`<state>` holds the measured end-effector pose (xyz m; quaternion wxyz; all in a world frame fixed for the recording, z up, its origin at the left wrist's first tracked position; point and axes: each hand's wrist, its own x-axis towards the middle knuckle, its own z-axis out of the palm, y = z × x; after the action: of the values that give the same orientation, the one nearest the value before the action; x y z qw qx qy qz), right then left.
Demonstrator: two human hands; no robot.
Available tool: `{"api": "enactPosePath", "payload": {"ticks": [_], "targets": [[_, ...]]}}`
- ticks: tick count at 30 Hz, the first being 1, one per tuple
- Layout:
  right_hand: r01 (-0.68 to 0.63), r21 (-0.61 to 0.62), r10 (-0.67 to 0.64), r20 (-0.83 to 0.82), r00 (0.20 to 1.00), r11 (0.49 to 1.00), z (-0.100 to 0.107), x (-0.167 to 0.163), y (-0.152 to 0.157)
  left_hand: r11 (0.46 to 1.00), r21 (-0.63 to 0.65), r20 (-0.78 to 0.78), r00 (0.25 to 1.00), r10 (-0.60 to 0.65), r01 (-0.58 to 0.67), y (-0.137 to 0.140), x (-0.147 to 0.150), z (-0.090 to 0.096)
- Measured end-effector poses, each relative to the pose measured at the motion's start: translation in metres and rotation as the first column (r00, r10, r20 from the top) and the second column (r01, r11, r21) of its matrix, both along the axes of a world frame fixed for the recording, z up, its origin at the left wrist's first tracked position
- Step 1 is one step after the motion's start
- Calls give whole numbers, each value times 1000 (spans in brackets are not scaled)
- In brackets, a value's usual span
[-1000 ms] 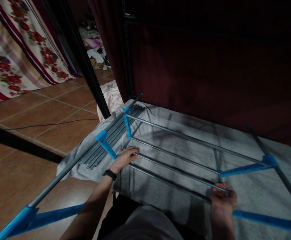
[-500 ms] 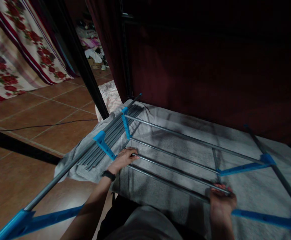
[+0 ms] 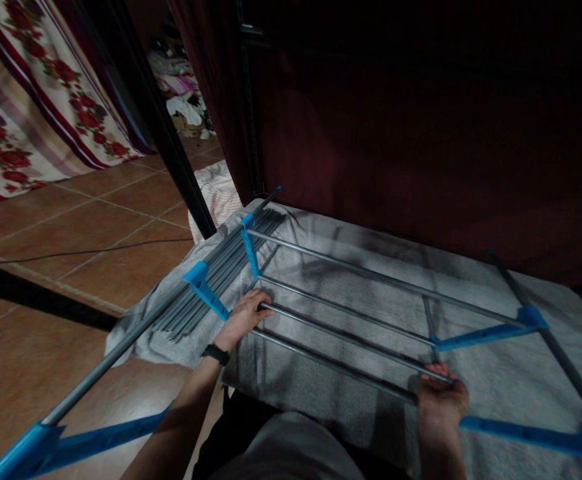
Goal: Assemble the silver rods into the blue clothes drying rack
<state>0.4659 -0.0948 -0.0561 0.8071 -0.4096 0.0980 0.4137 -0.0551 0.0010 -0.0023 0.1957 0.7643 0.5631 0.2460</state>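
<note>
- One held tube [image 3: 355, 344], gray, head view: center of the frame, sloping down to the right above the gray cloth [image 3: 501, 390].
- Left hand [image 3: 245, 315], center left: fingers closed around the tube's left end; a dark wristband [image 3: 215, 354] below it.
- Right hand [image 3: 443, 395], lower right: gripping the tube's right end, fingertips upward behind it.
- Blue connectors [image 3: 251, 250]: one at lower left, two left of center, one at right, one at lower right; the left rail [image 3: 121, 350] is seated in those at the left, the right rail [image 3: 565, 363] in those at the right.
- Crosswise tubes [image 3: 385, 278]: two span the frame above the held tube, one below it.
- Tube bundle [image 3: 221, 280], left of center: many gray tubes lying side by side on the cloth.
- Heap of fabrics [image 3: 183, 87], upper left: pink and white pieces on the tiled floor [image 3: 101, 217], too small to itemize.
</note>
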Motion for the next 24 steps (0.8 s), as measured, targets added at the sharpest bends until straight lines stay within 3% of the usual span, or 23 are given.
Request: {"api": "enactPosePath", "payload": {"ticks": [6,12,16,20,24], "targets": [[-67,43,65,59,996,997,1,-3,-3,997,49,16,998,63,-64,-1,2,-2],[-7,14,6,20,1000,1000,5,-7,0,987,57,-5,989,148,-147,-2,5,-2],[-33,19,31,64,997,999,6,-8,3,984,93,-17,988,153,-151,-5,6,2],[-72,35,69,76,995,997,8,-10,4,978,179,-83,989,125,-108,-9,6,12],[-77,50,74,57,996,996,8,-12,4,963,265,-167,981,103,-56,-11,5,37]]}}
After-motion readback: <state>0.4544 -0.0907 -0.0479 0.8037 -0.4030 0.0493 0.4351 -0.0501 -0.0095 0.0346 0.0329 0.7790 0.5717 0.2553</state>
